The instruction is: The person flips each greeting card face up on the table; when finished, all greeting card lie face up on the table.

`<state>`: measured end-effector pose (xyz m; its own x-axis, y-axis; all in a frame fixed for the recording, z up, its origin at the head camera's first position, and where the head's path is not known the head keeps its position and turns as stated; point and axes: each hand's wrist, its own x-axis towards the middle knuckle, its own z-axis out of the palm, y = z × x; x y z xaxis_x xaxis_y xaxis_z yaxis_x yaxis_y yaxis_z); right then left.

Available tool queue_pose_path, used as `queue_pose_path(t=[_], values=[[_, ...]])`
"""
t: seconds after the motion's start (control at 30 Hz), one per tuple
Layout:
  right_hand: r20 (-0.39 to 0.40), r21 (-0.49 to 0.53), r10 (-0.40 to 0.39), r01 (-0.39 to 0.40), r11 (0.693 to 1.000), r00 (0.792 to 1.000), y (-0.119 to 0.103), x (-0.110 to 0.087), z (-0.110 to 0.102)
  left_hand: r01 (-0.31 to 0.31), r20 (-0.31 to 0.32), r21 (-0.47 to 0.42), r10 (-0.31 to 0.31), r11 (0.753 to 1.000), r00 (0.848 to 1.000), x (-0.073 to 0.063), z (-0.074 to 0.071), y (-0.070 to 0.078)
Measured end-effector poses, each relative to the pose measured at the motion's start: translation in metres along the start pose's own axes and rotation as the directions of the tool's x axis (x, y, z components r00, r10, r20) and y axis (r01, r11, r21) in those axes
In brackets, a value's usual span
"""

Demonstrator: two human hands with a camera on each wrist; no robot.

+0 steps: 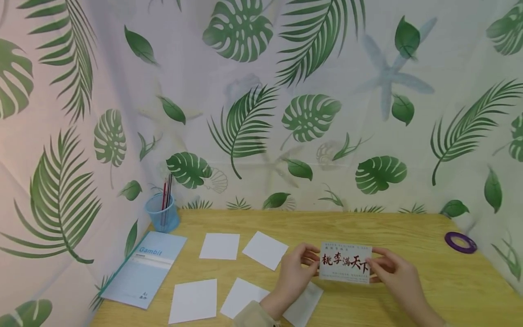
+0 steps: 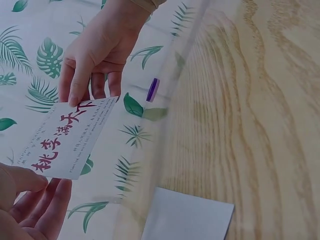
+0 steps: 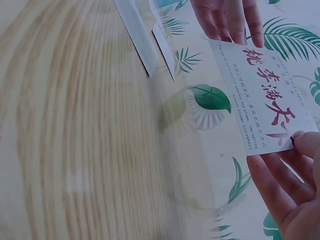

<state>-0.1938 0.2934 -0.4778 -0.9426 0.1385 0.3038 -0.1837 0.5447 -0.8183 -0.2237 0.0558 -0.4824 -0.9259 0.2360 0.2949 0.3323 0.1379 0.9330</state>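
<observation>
A white card (image 1: 345,262) with red Chinese characters and small dark print is held upright above the table, its printed face toward the head camera. My left hand (image 1: 297,268) pinches its left edge, thumb in front and fingers behind. At the opposite edge my right hand (image 1: 398,277) grips the card the same way, its thumb near the last red character. Both wrist views show the card (image 2: 62,135) stretched between the two hands. Under and beside my left forearm lie blank white cards (image 1: 193,300), one partly covered by the sleeve (image 1: 255,315).
More blank cards (image 1: 219,246) lie farther back on the wooden table (image 1: 327,222). To the left are a light blue notebook (image 1: 143,270) and a blue mesh pen cup (image 1: 162,215) with pencils. A purple tape ring (image 1: 461,242) lies at the far right. Leaf-patterned cloth (image 1: 253,181) surrounds the table.
</observation>
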Motion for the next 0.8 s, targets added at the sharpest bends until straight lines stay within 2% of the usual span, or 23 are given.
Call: queue_pose_path(t=[0.1,0.23,0.37,0.6,0.8], values=[[-0.031,-0.017,0.002,-0.003,1.0,1.0,-0.002,0.002,0.002,-0.023,-0.019,0.034,0.024,0.999,1.0,0.002,-0.001,-0.001],[-0.068,-0.01,0.028,-0.029,1.0,0.997,-0.003,0.005,0.004,-0.022,-0.04,0.083,0.026,0.996,0.999,0.005,0.0,-0.001],[-0.093,0.002,0.062,-0.062,0.998,0.994,-0.003,0.01,0.006,-0.005,-0.05,0.092,0.009,0.996,0.999,0.006,0.001,-0.003],[-0.122,0.008,0.116,-0.116,0.993,0.986,-0.001,0.019,0.012,-0.017,-0.047,0.121,0.023,0.992,0.999,0.009,-0.001,-0.005],[-0.142,0.014,0.138,-0.137,0.99,0.98,-0.002,0.025,0.015,0.032,-0.036,0.108,-0.028,0.994,0.999,0.013,-0.003,-0.004]])
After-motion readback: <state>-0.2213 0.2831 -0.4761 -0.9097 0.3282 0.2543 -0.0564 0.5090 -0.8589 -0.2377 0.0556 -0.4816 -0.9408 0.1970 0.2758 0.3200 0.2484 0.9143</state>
